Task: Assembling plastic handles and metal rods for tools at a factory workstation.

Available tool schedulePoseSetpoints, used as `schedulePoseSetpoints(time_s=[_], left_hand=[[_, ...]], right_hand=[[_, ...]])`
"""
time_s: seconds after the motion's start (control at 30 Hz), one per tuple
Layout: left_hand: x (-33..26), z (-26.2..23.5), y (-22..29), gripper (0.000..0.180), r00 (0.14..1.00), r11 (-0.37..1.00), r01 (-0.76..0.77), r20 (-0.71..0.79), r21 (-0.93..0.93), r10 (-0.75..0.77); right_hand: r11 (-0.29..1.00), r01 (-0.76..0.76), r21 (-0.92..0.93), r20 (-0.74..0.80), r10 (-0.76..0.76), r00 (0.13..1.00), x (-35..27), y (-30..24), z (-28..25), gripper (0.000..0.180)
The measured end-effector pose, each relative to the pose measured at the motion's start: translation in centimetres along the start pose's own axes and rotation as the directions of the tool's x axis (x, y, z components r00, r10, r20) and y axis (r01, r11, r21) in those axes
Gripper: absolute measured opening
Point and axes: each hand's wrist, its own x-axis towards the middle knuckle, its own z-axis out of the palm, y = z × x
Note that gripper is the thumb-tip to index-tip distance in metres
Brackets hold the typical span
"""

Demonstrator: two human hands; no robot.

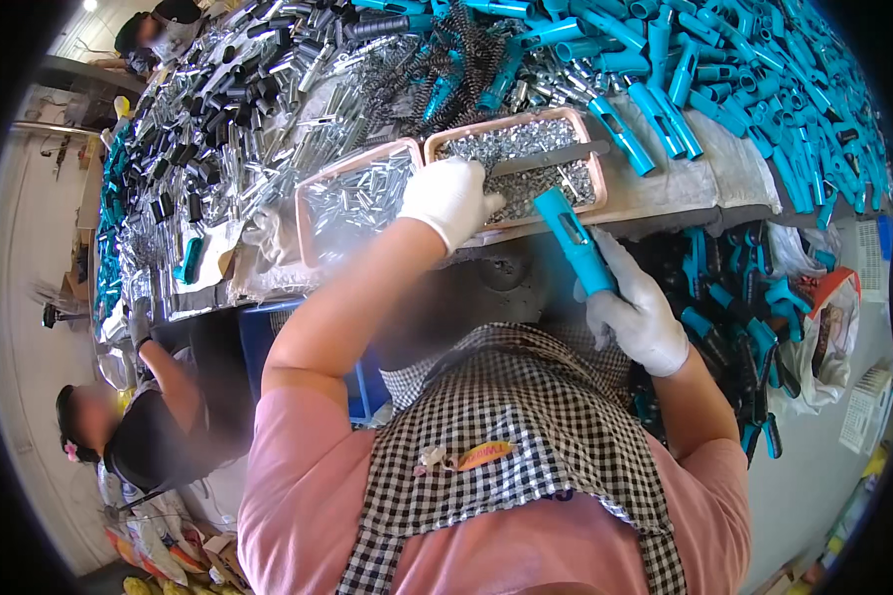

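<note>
My left hand, in a white glove, reaches over the near rim of a pink tray full of small silver metal parts; its fingers are closed at the parts, and what they pinch is hidden. A flat grey metal strip lies across that tray just past the fingers. My right hand, also gloved, grips a teal plastic handle upright near the table's front edge. A second pink tray with silver pins sits to the left.
The table holds heaps of teal handles at the right, black springs in the middle, silver and black tubes at the left. More teal handles lie below the table edge. Another person sits at the left.
</note>
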Motion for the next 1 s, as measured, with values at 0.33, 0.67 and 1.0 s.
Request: schedulePoseSetpoints(time_s=[0.33,0.67,1.0], left_hand=[[-1.0,0.8,0.0,0.018,0.969,0.975,0.000,-0.239,-0.223,-0.055],[-5.8,0.2,1.5,0.019,0.731,0.720,-0.606,-0.593,-0.337,0.338],[-8.6,1.1,0.1,0.012,0.771,0.405,-0.632,-0.488,-0.660,0.409]], right_hand=[[0.922,-0.151,0.356,0.037,0.148,0.988,0.5,-0.2,0.6,0.071],[0.636,-0.352,0.687,0.320,0.171,0.932,0.7,2.6,2.1,0.067],[0.733,-0.409,0.543,0.447,0.159,0.880,-0.1,0.6,4.2,0.071]])
